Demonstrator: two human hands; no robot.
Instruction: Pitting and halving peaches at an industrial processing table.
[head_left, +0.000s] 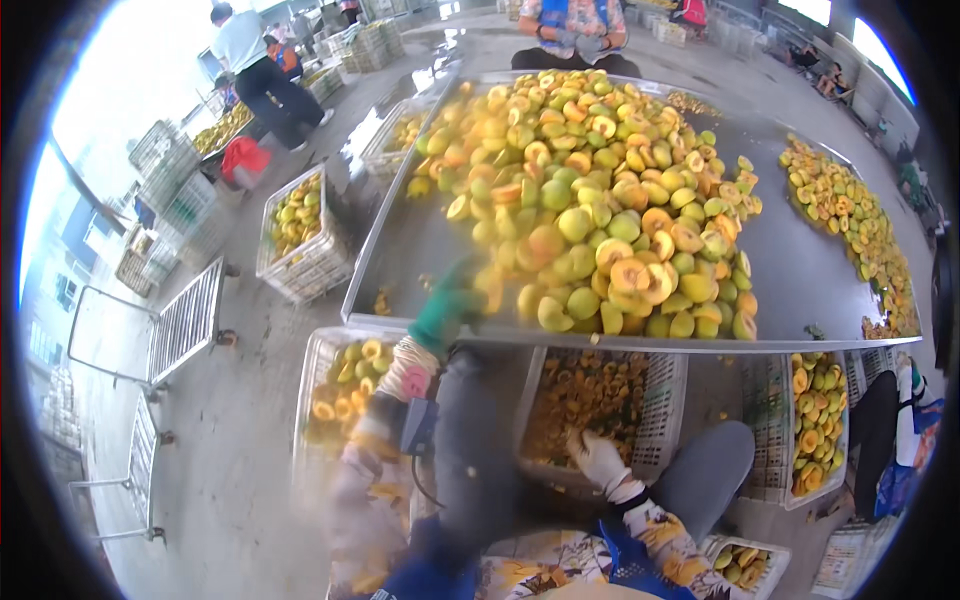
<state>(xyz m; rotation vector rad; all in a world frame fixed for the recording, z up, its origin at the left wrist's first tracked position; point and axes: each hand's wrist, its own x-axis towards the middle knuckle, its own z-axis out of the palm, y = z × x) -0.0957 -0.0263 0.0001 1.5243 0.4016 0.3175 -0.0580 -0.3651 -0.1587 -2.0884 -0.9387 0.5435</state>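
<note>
My left hand (448, 304), in a green glove, is over the near left edge of the metal table (442, 247). It is at the edge of a large heap of yellow-green stone fruit (600, 217), many of them cut in half. Motion blur hides its fingers and whatever they may hold. Below the tabletop, my right hand (600, 459), in a white glove, is at the near side of a plastic crate (664, 405). Brown fruit pits (589, 390) fill much of that crate. Its fingertips point down at the pits; whether they grip anything is unclear.
Crates of cut fruit flank my legs, one at left (307, 405) and one at right (765, 427). A second fruit pile (847, 210) lines the table's right side. A person (574, 34) sits opposite; another sits at my right. Flatbed carts (184, 330) stand on the left floor.
</note>
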